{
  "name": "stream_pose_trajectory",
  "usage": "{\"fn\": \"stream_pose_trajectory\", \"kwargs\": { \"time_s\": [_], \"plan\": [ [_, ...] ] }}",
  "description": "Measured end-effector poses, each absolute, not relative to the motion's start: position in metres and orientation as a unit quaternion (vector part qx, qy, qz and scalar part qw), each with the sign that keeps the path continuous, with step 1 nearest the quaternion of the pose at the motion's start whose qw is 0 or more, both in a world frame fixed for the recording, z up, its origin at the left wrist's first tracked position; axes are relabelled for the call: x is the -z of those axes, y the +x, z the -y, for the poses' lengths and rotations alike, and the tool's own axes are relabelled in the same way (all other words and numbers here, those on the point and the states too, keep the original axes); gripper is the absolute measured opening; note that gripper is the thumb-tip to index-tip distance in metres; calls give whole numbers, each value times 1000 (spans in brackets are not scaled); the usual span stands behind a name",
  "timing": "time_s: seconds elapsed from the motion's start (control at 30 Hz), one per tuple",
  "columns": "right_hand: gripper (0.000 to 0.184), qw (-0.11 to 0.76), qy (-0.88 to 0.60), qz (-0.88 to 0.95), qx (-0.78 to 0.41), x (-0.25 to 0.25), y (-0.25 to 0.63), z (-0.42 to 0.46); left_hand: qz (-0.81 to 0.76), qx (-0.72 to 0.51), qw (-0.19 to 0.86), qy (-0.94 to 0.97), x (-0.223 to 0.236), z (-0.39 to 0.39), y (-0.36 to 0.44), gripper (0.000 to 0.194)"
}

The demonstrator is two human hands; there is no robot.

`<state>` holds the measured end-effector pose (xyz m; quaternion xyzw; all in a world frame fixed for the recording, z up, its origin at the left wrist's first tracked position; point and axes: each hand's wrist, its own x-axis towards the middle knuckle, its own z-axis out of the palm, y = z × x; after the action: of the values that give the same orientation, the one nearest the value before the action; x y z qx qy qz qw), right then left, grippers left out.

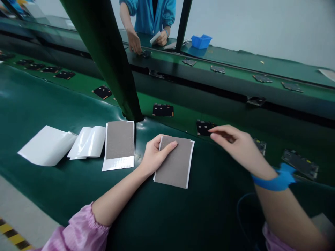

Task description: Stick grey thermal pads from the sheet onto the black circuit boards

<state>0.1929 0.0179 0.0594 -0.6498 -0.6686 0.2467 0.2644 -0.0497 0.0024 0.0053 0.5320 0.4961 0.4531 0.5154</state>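
Note:
My left hand (157, 155) is closed round a stack of grey rectangular sheets (174, 164) with white backing edges, its thumb lying across the top sheet. My right hand (235, 141) wears a blue wrist strap (274, 179). Its thumb and forefinger are pinched at the right edge of a black circuit board (202, 128) on the green belt. The fingertips cover part of that board. Left of my left hand lies another stack of grey sheets (120, 139) on white backing, beside curled white backing sheets (87, 143).
Along the green belt lie more circuit boards (163, 110), several in all. A dark green slanted post (110, 55) stands at the table edge. Across the line, a person in a blue jacket (150, 17) handles a board, near a blue bin (201, 42).

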Motion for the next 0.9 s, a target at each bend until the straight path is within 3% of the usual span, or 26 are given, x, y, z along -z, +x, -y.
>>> {"fn": "stream_pose_trajectory", "kwargs": {
  "time_s": [0.17,0.5,0.67,0.73,0.9],
  "plan": [
    [40,318,-562,721,-252,-58,166,-4,-484,-473,488,552,-9,2,-37,25],
    [41,311,-549,727,-269,-54,176,-2,-473,-467,509,548,-8,4,-19,25],
    [43,352,-595,678,-251,-50,210,-23,-482,-453,535,526,-4,2,-22,28],
    [44,322,-645,657,-222,-46,237,-38,-478,-446,541,529,-3,1,-23,28],
    [42,147,-726,637,-213,-32,291,-65,-465,-432,553,539,-1,0,-24,27]
  ]
}}
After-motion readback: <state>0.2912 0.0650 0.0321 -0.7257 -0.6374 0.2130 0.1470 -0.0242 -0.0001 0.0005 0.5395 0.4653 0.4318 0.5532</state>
